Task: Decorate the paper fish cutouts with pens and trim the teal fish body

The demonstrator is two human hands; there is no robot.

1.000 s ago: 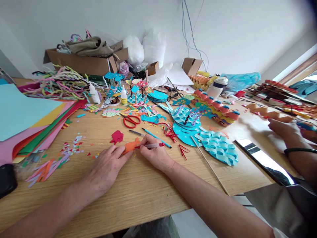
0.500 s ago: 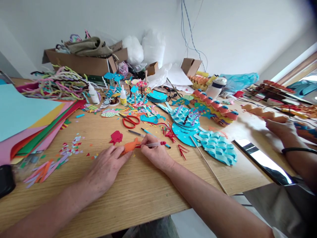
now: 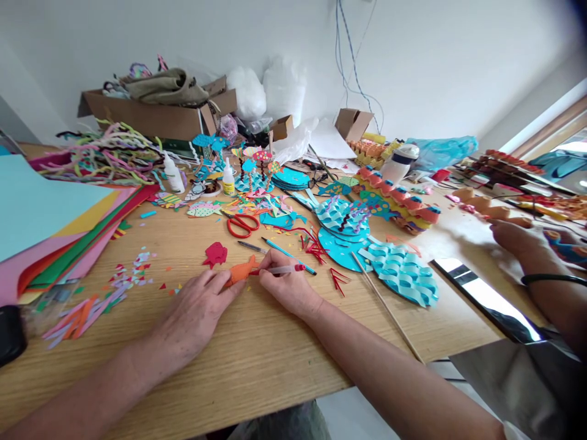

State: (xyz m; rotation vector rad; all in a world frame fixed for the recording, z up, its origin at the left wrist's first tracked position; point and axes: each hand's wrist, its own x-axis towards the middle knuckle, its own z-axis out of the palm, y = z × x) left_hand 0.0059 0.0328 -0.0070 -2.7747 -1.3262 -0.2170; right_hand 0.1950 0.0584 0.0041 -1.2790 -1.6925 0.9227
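My left hand (image 3: 195,308) lies on the table with its fingertips holding down a small orange fish-shaped paper cut-out (image 3: 241,271). Fingers of my right hand (image 3: 291,290) are closed around a red pen (image 3: 287,269), its tip at the tail end of the orange fish. Whether the tip touches the paper I cannot tell. Just beyond my left fingers sits a red paper cut-out (image 3: 215,254). Red-handled scissors (image 3: 243,226), a grey pen (image 3: 252,247) and a light blue pen (image 3: 285,253) lie past both hands.
Coloured sheets (image 3: 50,208) stand at the left, near scattered paper scraps (image 3: 132,275). Glue bottles (image 3: 228,178) are at the back. To the right are blue woven paper discs (image 3: 403,272), a thin stick (image 3: 387,308) and another person's hand (image 3: 516,241) by an egg-carton strip (image 3: 486,206).
My right hand and the red pen have shifted slightly left. My left hand stays on the orange fish. At the right, the other person's hands and the items near them moved a little.
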